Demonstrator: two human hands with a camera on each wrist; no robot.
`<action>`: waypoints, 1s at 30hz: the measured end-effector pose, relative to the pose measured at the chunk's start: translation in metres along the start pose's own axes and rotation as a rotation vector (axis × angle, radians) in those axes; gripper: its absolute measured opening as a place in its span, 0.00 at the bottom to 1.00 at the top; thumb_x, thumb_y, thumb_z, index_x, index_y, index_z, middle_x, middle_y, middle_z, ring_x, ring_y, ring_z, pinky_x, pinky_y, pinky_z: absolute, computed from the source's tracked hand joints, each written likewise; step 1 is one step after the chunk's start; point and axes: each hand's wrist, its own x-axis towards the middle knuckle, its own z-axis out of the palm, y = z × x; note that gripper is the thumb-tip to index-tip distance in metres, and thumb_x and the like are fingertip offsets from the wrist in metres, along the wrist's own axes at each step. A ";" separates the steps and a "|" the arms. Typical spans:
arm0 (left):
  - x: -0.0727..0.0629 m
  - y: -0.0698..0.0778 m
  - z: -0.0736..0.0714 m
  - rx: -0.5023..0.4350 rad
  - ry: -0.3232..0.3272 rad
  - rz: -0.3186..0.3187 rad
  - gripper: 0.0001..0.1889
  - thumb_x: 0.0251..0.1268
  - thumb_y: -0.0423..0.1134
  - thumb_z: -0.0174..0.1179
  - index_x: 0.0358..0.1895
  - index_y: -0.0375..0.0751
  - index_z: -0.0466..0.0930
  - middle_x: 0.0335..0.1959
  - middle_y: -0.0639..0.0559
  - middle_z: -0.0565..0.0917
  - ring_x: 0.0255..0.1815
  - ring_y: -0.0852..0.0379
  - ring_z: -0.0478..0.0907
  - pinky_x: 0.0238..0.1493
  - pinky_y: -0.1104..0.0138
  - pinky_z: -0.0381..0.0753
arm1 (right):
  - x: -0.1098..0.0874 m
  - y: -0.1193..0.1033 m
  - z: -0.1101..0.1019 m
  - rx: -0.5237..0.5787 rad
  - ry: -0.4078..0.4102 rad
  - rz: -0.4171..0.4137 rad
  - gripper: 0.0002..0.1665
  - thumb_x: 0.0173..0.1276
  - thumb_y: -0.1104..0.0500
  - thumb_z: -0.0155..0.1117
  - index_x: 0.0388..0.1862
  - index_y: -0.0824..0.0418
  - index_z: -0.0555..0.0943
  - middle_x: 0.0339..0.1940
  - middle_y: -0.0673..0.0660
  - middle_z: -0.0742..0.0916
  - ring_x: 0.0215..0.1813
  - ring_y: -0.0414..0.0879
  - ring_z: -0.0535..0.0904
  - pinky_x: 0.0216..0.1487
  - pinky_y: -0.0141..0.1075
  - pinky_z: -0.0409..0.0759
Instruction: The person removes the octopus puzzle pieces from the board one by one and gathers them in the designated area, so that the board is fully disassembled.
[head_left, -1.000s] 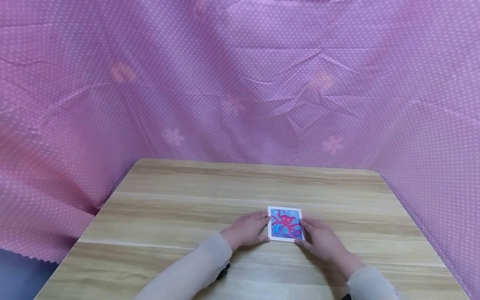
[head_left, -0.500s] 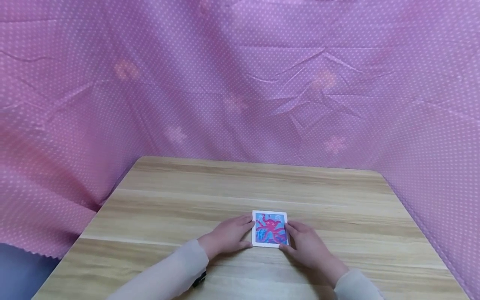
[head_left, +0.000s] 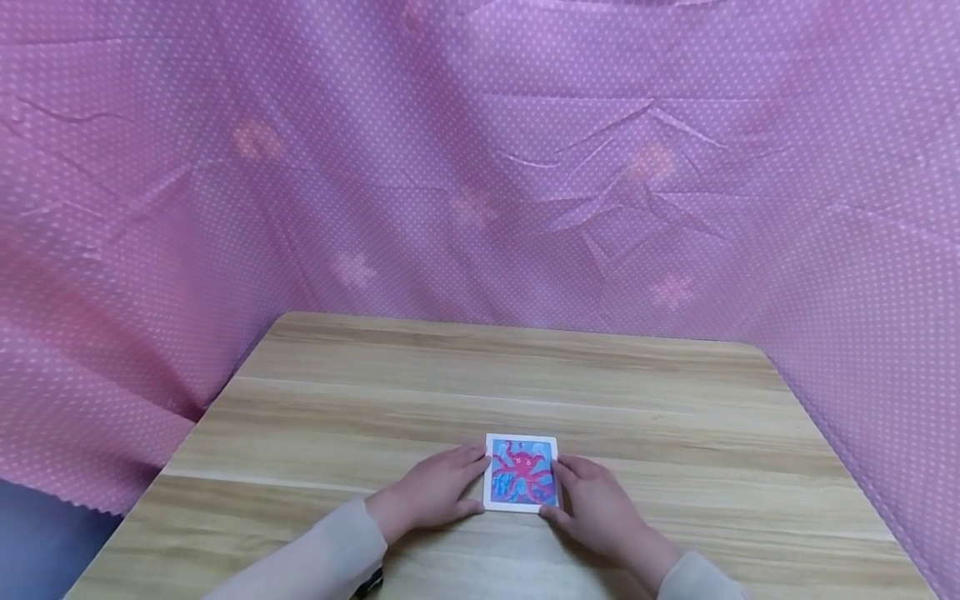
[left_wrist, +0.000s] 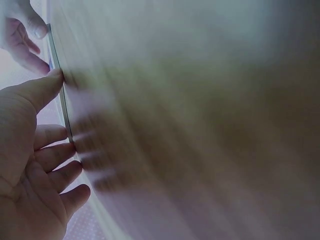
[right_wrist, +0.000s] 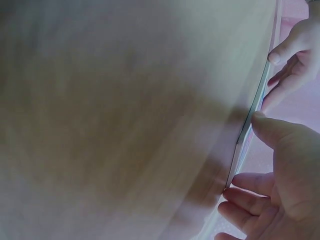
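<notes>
A small square picture board point(head_left: 522, 473), white-bordered with a pink octopus on blue, lies on the wooden table between both hands. My left hand point(head_left: 435, 490) touches its left edge with thumb and fingertips, the fingers lightly bent. On the opposite side, my right hand point(head_left: 600, 506) has its fingers at the right edge and its thumb by the near right corner. From the left wrist, the board shows only as a thin edge point(left_wrist: 55, 52) beside the fingertips. The right wrist view shows the right thumb and fingers against that same thin side.
The light wood table point(head_left: 360, 392) stretches out on all sides of the board. A pink dotted cloth point(head_left: 480, 167) hangs behind it and along both sides. A dark strap point(head_left: 369, 582) shows under the left sleeve.
Both hands and the octopus board have slid together to the left and nearer the body. The fingers have stayed at its edges throughout.
</notes>
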 end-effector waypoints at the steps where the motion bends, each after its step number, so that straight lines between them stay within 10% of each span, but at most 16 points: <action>1: -0.002 0.000 0.000 -0.003 0.001 -0.001 0.36 0.65 0.58 0.56 0.70 0.41 0.64 0.71 0.47 0.63 0.72 0.50 0.56 0.68 0.59 0.59 | -0.001 -0.001 0.000 -0.002 0.002 -0.004 0.41 0.58 0.41 0.69 0.60 0.69 0.75 0.59 0.65 0.77 0.61 0.60 0.72 0.62 0.53 0.66; 30: -0.025 0.004 0.003 -0.015 -0.007 0.016 0.35 0.65 0.58 0.56 0.70 0.42 0.65 0.71 0.48 0.63 0.72 0.51 0.56 0.67 0.58 0.60 | -0.016 -0.017 -0.002 -0.013 -0.061 -0.011 0.41 0.59 0.38 0.67 0.59 0.68 0.76 0.59 0.64 0.78 0.62 0.58 0.70 0.63 0.55 0.65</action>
